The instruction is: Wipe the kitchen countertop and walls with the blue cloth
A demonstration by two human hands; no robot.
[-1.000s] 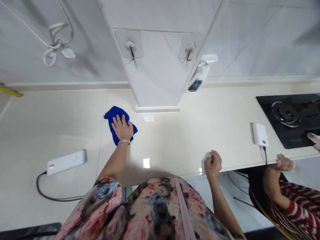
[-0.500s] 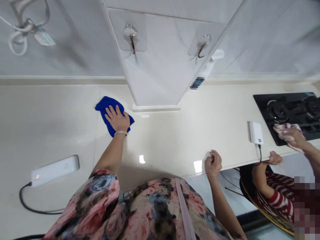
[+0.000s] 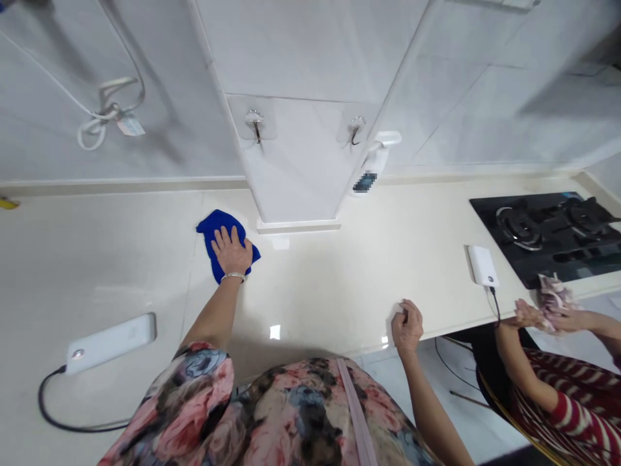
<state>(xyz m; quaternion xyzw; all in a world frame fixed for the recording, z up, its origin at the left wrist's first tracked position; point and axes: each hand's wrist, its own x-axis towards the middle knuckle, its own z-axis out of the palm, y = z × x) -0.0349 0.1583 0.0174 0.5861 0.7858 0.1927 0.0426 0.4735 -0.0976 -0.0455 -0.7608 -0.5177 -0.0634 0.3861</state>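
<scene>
- Blue cloth (image 3: 209, 228): left of center in frame, flat on the cream countertop (image 3: 320, 285), just left of the tiled pillar (image 3: 295, 175), not touching its base
- Left hand (image 3: 231, 254): palm down on cloth, fingers spread and extended, pressing rather than gripping; no fold pinched that I can see
- Key relation: cloth lies directly under left palm and fingers, sticking out past the fingertips toward upper left; small bit also shows right of the thumb
- Cloth long axis: slanted, upper left to lower right of frame; outline uneven, one corner pointing left, another pointing right
- Left fingers point up-frame, slightly left, so roughly along the cloth's slant, not square across it
- Nearer hand: left, in contact; right hand well apart from cloth
- Right hand (image 3: 407, 325): right of center, lower half, at the counter's front edge; fingers loosely curled, nothing seen in it, inside of the curl hidden so can't tell for sure
- Silver bracelet (image 3: 234, 276) on left wrist, by cloth's lower edge
- Lower left: white power bank (image 3: 111, 343) with black cable (image 3: 46, 408), well apart from cloth
- Right side: smaller white power bank (image 3: 482, 266) beside black gas hob (image 3: 528, 259); co-worker's hands (image 3: 570, 319) with patterned rag (image 3: 553, 292) at hob's front edge
</scene>
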